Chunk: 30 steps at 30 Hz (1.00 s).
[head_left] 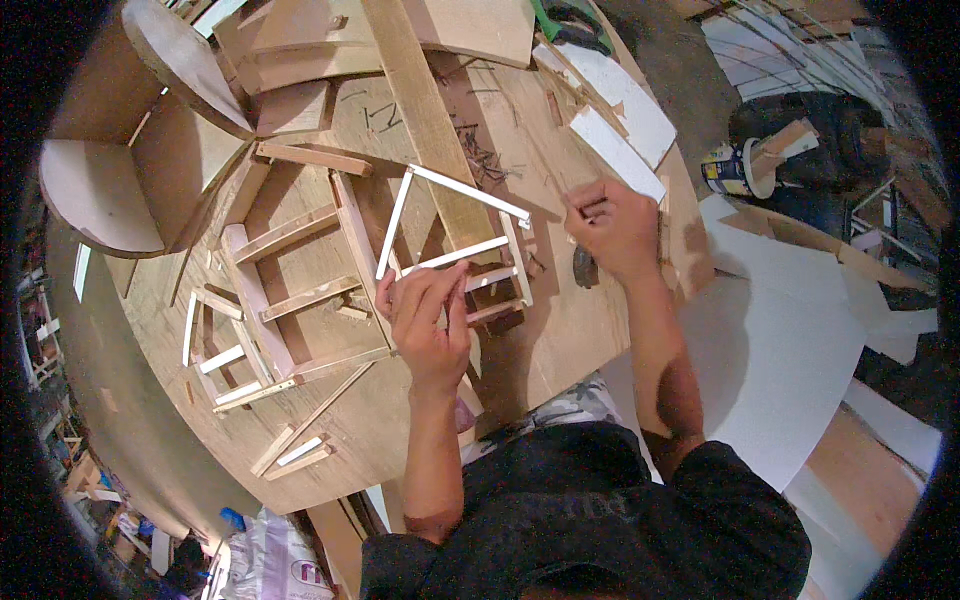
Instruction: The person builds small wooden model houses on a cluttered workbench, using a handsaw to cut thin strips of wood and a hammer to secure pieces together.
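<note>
The left hand (430,315) is curled at the near side of a white-edged wooden frame (470,193), thumb and fingers seemingly pinching a bar. The right hand (608,225) hangs apart from it at 2 o'clock of the left, fingertips drawn together; whether they grip something small cannot be told.

The frame lies at 1 o'clock of the left hand, on the plywood table (555,345). It looks well along: 2 sloping bars meet in a peak and crossbars span the lower part, though the hand covers a corner. What is left is probably fixing the joints, which the view is too coarse to confirm.

At 10 o'clock of the left hand sits a larger house-shaped frame (290,234), with 2 rungs inside; at its 7 o'clock, a smaller frame (222,359) seems equally formed. Those bars are pale, square-edged and raw, some faced white.

Thin dark nails (480,160) lie scattered at 1 o'clock, beside a flat, grained plank (415,100). Short loose strips (300,452) lie at 7 o'clock.
</note>
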Tool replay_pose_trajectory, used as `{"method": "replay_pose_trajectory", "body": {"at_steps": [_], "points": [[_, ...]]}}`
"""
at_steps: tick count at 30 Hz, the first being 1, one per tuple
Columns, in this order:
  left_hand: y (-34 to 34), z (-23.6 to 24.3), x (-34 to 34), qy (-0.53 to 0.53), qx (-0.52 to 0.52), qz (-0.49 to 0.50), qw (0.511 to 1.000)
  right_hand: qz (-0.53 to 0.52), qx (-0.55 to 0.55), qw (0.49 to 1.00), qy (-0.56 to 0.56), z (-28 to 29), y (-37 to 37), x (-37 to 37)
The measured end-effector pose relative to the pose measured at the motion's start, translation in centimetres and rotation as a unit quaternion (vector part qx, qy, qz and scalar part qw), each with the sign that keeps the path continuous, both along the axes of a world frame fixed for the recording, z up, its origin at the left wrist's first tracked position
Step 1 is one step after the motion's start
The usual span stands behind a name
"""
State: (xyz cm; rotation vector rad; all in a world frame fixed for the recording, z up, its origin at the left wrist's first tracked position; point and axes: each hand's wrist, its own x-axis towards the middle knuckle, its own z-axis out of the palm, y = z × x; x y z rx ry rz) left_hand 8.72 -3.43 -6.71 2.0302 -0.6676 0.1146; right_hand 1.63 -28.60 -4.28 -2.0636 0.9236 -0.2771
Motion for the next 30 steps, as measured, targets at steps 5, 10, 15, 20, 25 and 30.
{"method": "replay_pose_trajectory", "body": {"at_steps": [5, 10, 15, 20, 25, 30], "points": [[2.9, 0.7, -1.7, 0.024, 0.017, -0.11, 0.993, 0.103, 0.094, 0.99, 0.025, 2.8, 7.5, -4.1], [3.5, 1.0, -2.3, 0.005, 0.01, -0.199, 0.98, 0.081, 0.196, 0.977, 0.032, 3.2, 11.6, -6.0], [4.2, 0.6, -2.1, 0.022, -0.002, -0.297, 0.955, 0.098, 0.203, 0.968, 0.111, 3.6, 12.8, -7.4], [3.8, 0.6, -2.6, 0.031, -0.02, -0.271, 0.962, 0.084, 0.238, 0.968, -0.015, 2.7, 13.7, -9.5], [3.7, -0.1, -4.3, 0.105, -0.078, -0.222, 0.966, 0.065, 0.245, 0.966, -0.05, 1.1, 13.8, -10.6], [3.0, 0.2, -4.8, 0.164, -0.093, -0.187, 0.964, -0.049, 0.439, 0.883, -0.162, -2.2, 14.5, -10.7]]}}
